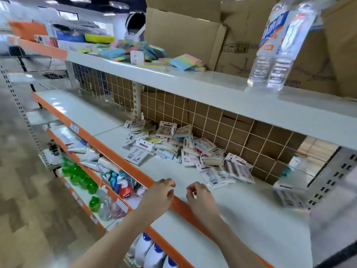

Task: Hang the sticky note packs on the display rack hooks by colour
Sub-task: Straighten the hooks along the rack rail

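Low in the frame, two bare forearms reaching up from the bottom edge toward the middle shelf, white with an orange front lip. Left hand at lower centre, over that orange lip, fingers loosely curled and holding nothing. Right hand just beside it, a little to the right, over the white shelf surface, fingers likewise loosely curled; something small and pale between fingertips and thumb, too small to tell. Beyond both hands, toward mid-frame and well apart from them, a loose heap of sticky note packs lying flat and overlapping on the same shelf, most label side up, pastel edges showing. Nearest part of the heap up and right of the right hand, against the wire grid back panel. One more pack lying alone at the right edge of the frame, blurred. At lower left, below the shelf, lower tiers with green bottles, tubes and white bottles with blue caps. Higher in the frame, the top shelf, carrying a scatter of coloured sticky note blocks at upper centre and two clear water bottles at upper right. Farthest back, flattened cardboard boxes standing behind the top shelf.
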The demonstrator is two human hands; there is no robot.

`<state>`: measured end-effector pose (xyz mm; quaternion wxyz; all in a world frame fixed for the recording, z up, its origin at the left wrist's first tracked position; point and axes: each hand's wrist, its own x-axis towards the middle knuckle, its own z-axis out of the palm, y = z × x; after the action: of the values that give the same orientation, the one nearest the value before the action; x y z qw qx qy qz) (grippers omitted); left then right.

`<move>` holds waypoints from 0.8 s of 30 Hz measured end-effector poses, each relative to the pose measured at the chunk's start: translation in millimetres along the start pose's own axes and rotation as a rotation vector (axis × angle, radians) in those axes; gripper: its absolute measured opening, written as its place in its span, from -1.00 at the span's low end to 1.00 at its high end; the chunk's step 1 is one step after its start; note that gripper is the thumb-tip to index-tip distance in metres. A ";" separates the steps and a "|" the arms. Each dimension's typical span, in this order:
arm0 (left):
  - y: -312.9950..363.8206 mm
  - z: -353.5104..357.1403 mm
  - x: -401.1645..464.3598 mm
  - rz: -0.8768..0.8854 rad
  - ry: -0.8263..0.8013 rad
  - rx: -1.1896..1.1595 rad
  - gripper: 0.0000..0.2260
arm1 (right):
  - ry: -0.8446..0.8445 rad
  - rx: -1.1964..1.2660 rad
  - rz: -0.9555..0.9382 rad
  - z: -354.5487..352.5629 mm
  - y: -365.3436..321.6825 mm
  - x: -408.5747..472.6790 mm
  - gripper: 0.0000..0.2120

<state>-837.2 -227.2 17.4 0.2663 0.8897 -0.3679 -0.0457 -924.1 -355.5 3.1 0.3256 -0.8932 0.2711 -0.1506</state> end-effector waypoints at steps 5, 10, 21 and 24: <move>-8.3 2.9 36.6 0.014 -0.034 0.025 -0.75 | 0.017 -0.055 0.006 5.8 1.6 32.5 -0.86; -19.6 1.1 72.3 -0.028 -0.071 0.020 -0.73 | 0.009 -0.123 0.012 6.7 4.7 76.5 -0.82; -54.0 -3.2 123.9 0.031 0.023 0.090 -0.64 | 0.091 -0.238 -0.060 -8.6 0.2 158.7 -0.60; -64.4 -5.9 146.1 0.070 0.036 0.133 -0.62 | 0.079 -0.284 -0.019 -12.3 1.7 184.6 -0.68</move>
<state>-689.0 -286.0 6.5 0.2148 0.8926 -0.3963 0.0043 -781.2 -470.3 28.1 0.1834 -0.9263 0.2937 -0.1487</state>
